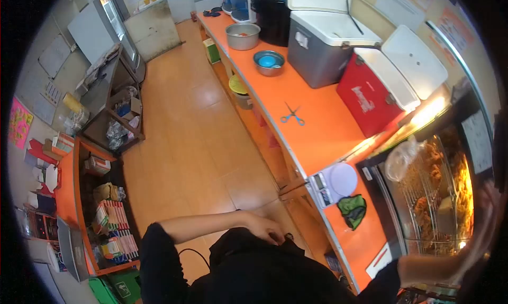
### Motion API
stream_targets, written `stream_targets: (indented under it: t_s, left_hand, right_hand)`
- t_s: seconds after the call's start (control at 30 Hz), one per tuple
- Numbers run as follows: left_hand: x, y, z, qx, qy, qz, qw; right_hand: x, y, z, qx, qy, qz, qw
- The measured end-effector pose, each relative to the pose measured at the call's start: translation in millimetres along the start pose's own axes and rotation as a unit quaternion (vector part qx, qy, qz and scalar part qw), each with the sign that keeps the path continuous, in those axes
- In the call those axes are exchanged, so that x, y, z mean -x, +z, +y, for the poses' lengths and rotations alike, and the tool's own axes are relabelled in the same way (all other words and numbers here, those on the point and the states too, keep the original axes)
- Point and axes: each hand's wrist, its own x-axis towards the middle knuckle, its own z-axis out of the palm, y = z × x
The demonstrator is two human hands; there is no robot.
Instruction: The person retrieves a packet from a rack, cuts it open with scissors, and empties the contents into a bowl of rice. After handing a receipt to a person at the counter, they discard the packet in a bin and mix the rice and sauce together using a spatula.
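Note:
My left hand (264,229) is held close against the front of my black clothing, its fingers curled inward; what they may hold is hidden. My right hand (480,232) reaches up at the far right edge, smeared by motion, beside the lit glass display cabinet (394,214). Pieces of fried food (423,211) sit on wire racks inside that cabinet. On the orange counter (338,132) near it are a white kitchen scale (341,181) and a green and black cloth item (352,211). Scissors with blue handles (292,116) lie spread apart farther along.
A red cooler (365,95) and a grey cooler (320,52) stand with lids raised. Beyond the scissors are a metal bowl (269,68) and a metal pot (242,42). Orange shelves (66,185) line the left side, with tiled floor (182,140) between. A fridge (98,31) stands behind.

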Motion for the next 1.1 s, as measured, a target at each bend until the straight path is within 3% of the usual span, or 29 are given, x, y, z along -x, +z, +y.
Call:
stream_targets:
  t_s: [0.1,0.17,0.2,0.27,0.33,0.4,0.47,0.53,0.57,0.63,0.77,0.87,0.93,1.0,1.1]
  left_hand:
    - [75,-2,-3,0.030,-0.016,0.084,0.996]
    - [108,2,-1,0.116,-0.005,0.147,0.982]
    - [121,-8,-5,0.046,-0.039,0.145,0.988]
    - [149,-32,8,0.013,-0.059,0.175,0.983]
    - [178,-64,10,-0.003,-0.074,0.182,0.980]
    - [210,-115,6,-0.004,-0.088,0.166,0.982]
    - [234,-174,-7,-0.146,-0.079,0.282,0.945]
    - [258,-249,-7,-0.239,-0.131,0.292,0.917]
    - [267,-286,-9,-0.218,-0.130,0.288,0.923]
    - [286,-367,-7,-0.183,-0.127,0.280,0.934]
    - [335,-499,-26,-0.132,-0.081,0.427,0.891]
    - [393,-592,-25,-0.010,-0.055,0.543,0.838]
    - [435,-647,-33,0.063,-0.063,0.633,0.769]
    - [479,-714,-55,0.065,-0.097,0.686,0.719]
    - [513,-823,-83,-0.016,-0.139,0.757,0.639]
  right_hand:
    - [-66,97,-130,-0.226,-0.027,-0.138,0.964]
    - [-87,174,-188,-0.355,0.039,-0.177,0.917]
    - [-96,217,-210,-0.401,0.017,-0.174,0.899]
    - [-110,320,-230,-0.483,0.065,-0.312,0.816]
    - [-120,421,-243,-0.442,0.077,-0.443,0.776]
    - [-118,534,-246,-0.352,0.090,-0.447,0.818]
    - [-119,648,-245,-0.219,0.101,-0.401,0.884]
    - [-127,730,-254,-0.138,0.162,-0.354,0.910]
    - [-140,768,-257,-0.098,0.191,-0.327,0.920]
    - [-156,828,-256,-0.116,0.248,-0.384,0.882]
    - [-202,860,-284,0.018,0.250,-0.551,0.796]
    - [-253,829,-300,0.098,0.232,-0.580,0.775]
    - [-271,812,-296,0.128,0.228,-0.531,0.806]
    - [-310,795,-305,0.172,0.222,-0.538,0.795]
    - [-366,800,-337,0.079,0.130,-0.459,0.876]
